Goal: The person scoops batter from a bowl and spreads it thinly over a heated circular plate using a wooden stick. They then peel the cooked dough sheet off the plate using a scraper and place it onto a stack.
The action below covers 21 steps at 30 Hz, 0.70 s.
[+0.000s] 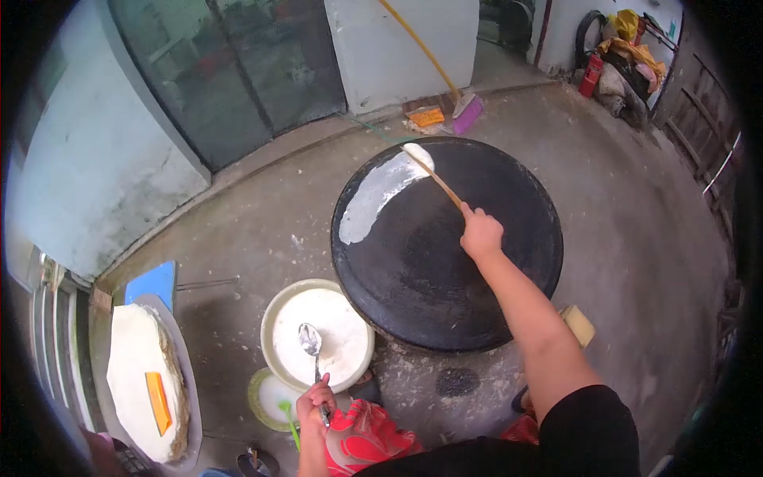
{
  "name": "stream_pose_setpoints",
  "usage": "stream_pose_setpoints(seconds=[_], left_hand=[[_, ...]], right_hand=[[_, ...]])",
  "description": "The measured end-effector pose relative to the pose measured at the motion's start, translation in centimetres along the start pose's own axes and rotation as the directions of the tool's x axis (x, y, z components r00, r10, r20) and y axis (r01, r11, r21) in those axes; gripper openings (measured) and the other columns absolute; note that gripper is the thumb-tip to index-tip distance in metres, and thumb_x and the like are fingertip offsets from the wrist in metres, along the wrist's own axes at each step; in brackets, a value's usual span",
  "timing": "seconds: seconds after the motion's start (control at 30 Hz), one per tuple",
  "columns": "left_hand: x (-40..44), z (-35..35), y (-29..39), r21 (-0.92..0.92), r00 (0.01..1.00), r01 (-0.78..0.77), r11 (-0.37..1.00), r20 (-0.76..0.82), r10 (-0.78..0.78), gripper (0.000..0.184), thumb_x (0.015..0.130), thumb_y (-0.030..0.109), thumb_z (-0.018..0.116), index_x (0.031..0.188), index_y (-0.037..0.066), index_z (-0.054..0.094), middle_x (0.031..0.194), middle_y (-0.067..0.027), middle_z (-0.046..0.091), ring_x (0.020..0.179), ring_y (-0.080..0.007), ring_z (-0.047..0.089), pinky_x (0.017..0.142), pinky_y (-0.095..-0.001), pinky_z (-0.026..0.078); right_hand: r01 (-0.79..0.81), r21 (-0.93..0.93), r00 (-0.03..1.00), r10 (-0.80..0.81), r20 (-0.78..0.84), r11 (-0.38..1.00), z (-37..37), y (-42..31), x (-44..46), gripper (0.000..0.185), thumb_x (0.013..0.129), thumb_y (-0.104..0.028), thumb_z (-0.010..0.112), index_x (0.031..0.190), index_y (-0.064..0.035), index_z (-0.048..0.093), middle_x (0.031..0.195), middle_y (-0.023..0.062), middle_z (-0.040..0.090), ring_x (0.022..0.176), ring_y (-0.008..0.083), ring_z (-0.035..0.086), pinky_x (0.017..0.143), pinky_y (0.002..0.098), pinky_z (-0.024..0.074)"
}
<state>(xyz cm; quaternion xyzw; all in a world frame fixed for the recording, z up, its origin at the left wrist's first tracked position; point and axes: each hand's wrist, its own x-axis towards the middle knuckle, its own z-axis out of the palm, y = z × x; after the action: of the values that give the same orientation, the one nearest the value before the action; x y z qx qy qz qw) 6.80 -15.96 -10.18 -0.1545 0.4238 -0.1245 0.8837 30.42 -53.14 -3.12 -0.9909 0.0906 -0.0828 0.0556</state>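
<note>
My right hand [482, 232] is closed round a wooden stick [445, 187] that reaches over a large round black griddle [445, 270]. At the stick's far end sits a lump of white batter [419, 157] near the griddle's back rim. A thin curved band of batter [369, 199] covers the griddle's upper left. My left hand [316, 400] grips the handle of a metal spoon [310, 339], whose batter-smeared bowl is above a wide basin [268, 334] of white batter.
Left of the basin, a stack of pale flat sheets [127, 381] bears an orange scraper [159, 403]. A green bowl [258, 401] of white liquid stands by the basin. A blue stool [155, 284] is behind the stack. Beyond the griddle lies a purple broom [467, 115].
</note>
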Motion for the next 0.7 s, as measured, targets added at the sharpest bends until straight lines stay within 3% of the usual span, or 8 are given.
stream_pose_setpoints(seconds=[0.13,0.23,0.3,0.33,0.43,0.5,0.57,0.7], left_hand=[[0.5,0.2,0.2,0.037,0.999,-0.042,0.998,-0.016,0.043,0.022,0.083,0.001,0.035,0.099,-0.01,0.044,0.054,-0.0009,0.037,0.041,-0.0097,0.035,0.036,-0.0203,0.033],[0.5,0.3,-0.2,0.081,0.987,-0.138,0.987,-0.065,0.144,0.022,0.083,0.001,0.035,0.099,-0.01,0.044,0.054,-0.0009,0.037,0.041,-0.0098,0.035,0.036,-0.0203,0.033],[-0.1,0.7,-0.7,0.051,0.992,-0.11,0.993,-0.051,0.113,0.021,0.083,0.001,0.034,0.099,-0.01,0.044,0.053,-0.0007,0.037,0.04,-0.0098,0.035,0.035,-0.0199,0.033],[-0.2,0.6,-0.3,0.056,0.993,-0.108,0.993,-0.05,0.111,0.021,0.083,0.001,0.034,0.099,-0.01,0.044,0.053,-0.0007,0.037,0.04,-0.0098,0.035,0.035,-0.0199,0.033],[0.3,0.3,0.5,0.06,0.999,-0.037,0.997,-0.018,0.039,0.022,0.083,0.002,0.034,0.098,-0.01,0.044,0.053,-0.0007,0.038,0.041,-0.0096,0.036,0.036,-0.0204,0.034],[0.3,0.5,0.1,0.07,0.99,-0.125,0.99,-0.059,0.129,0.021,0.083,0.002,0.034,0.098,-0.01,0.044,0.053,-0.0008,0.038,0.041,-0.0094,0.036,0.036,-0.0206,0.033],[0.4,0.5,-0.2,0.076,0.988,-0.137,0.988,-0.066,0.142,0.021,0.083,0.001,0.034,0.097,-0.01,0.044,0.052,-0.0009,0.038,0.041,-0.0095,0.036,0.036,-0.0206,0.033],[-0.2,0.0,0.8,0.068,0.998,-0.045,0.997,-0.036,0.047,0.022,0.083,0.001,0.034,0.098,-0.01,0.044,0.052,-0.0008,0.037,0.041,-0.0096,0.036,0.037,-0.0205,0.034]], right_hand=[[-0.031,0.297,0.999,0.035,-0.009,0.954,0.5,-1.8,-5.8,0.052,0.068,-0.013,0.052,0.119,-0.0134,0.045,0.09,0.0142,0.054,0.081,0.0331,0.057,0.07,0.0437,0.0464],[0.164,0.0,0.978,-0.163,0.128,0.986,-0.3,-1.9,-6.1,0.05,0.071,-0.012,0.053,0.12,-0.0131,0.043,0.092,0.013,0.053,0.078,0.0287,0.058,0.066,0.0395,0.0479],[-0.023,-0.101,0.998,0.029,0.057,0.995,0.0,1.4,-2.6,0.05,0.072,-0.011,0.053,0.121,-0.0124,0.042,0.092,0.012,0.053,0.077,0.0261,0.058,0.066,0.0369,0.048],[-0.037,-0.033,0.997,0.034,-0.075,0.999,0.5,3.2,-1.7,0.052,0.068,-0.007,0.054,0.119,-0.0124,0.045,0.085,0.0112,0.054,0.075,0.0262,0.058,0.064,0.0367,0.0477],[-0.202,0.159,0.979,0.193,0.07,0.966,-0.3,1.4,-2.6,0.055,0.066,-0.012,0.055,0.12,-0.0116,0.044,0.092,0.0138,0.056,0.082,0.0299,0.058,0.071,0.0386,0.0465],[-0.103,0.251,0.995,0.1,0.023,0.962,-1.0,-2.1,-4.2,0.053,0.067,-0.012,0.054,0.119,-0.0085,0.043,0.091,0.018,0.056,0.082,0.0317,0.058,0.074,0.041,0.0458],[0.085,0.051,0.996,-0.086,0.017,0.995,0.3,-3.0,-2.4,0.051,0.069,-0.01,0.054,0.118,-0.008,0.042,0.087,0.0168,0.056,0.079,0.0307,0.059,0.069,0.0391,0.0479],[-0.105,-0.047,0.994,0.106,0.026,0.993,-0.6,2.4,0.5,0.047,0.076,-0.012,0.051,0.122,-0.0097,0.039,0.092,0.0131,0.054,0.079,0.0281,0.059,0.064,0.0362,0.0493]])
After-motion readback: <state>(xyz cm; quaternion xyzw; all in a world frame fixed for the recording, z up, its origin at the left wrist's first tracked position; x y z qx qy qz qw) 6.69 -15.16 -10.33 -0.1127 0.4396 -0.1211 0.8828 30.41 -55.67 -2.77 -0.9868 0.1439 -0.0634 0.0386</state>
